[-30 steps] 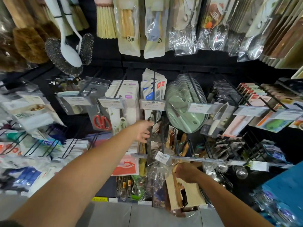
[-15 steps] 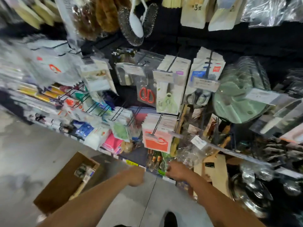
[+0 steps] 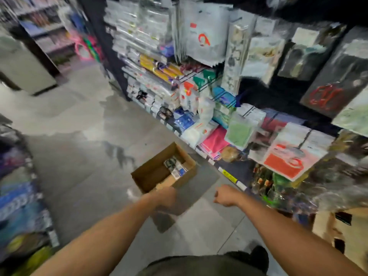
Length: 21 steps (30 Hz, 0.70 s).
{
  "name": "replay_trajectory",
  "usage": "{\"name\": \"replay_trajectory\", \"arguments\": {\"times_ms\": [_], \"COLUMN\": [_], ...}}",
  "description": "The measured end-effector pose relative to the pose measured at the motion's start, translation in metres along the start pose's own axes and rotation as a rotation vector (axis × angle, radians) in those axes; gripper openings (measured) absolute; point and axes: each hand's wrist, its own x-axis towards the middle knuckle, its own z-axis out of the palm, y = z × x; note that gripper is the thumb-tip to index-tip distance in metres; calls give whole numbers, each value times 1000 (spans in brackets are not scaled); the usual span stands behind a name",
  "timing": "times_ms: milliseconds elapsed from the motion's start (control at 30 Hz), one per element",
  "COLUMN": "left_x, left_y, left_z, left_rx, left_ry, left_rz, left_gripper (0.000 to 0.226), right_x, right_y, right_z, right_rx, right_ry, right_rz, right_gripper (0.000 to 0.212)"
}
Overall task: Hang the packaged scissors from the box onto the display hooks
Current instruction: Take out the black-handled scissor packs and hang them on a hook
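An open brown cardboard box [image 3: 151,172] sits on the grey floor, with a few packaged scissors [image 3: 176,166] lying at its right end. My left hand [image 3: 166,197] hangs just in front of the box's near edge, fingers curled down, holding nothing that I can see. My right hand [image 3: 224,197] is to the right of the box above the floor, fingers loosely curled and empty. Red-handled packaged scissors [image 3: 324,95] hang on the display at the upper right. The picture is blurred.
Display hooks full of packets run along the right, from the top down to a low shelf edge [image 3: 229,174]. Another rack [image 3: 18,196] stands at the left. A second cardboard box [image 3: 342,234] is at the lower right. Grey floor lies between the racks.
My view has swung down and left from the hooks to the floor box. My left hand dropped from the hooks to the box's near edge; my right hand left the low shelf.
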Motion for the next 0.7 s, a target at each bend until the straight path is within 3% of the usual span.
{"name": "replay_trajectory", "arguments": {"times_ms": [167, 300, 467, 567, 633, 700], "left_x": [-9, 20, 75, 104, 122, 147], "left_y": [-106, -165, -189, -191, -197, -215], "left_z": [-18, -36, -71, -99, -125, -147], "left_rx": [-88, -102, -101, -124, -102, -44], "left_ry": [-32, -49, -74, -88, -136, -179], "left_rz": [-11, -82, -99, -58, -58, -62], "left_gripper": [37, 16, 19, 4, 25, 20], "right_x": [48, 91, 162, 206, 240, 266], "right_y": [-89, -126, -149, -157, -163, -170], "right_z": [-10, -25, -34, -42, -47, -53], "right_rx": [99, 199, 349, 461, 524, 592], "right_ry": [1, -29, -54, -81, -99, -113], "right_rz": [0, 27, 66, 97, 132, 168], "right_gripper": [38, 36, 30, 17, 17, 17]}}
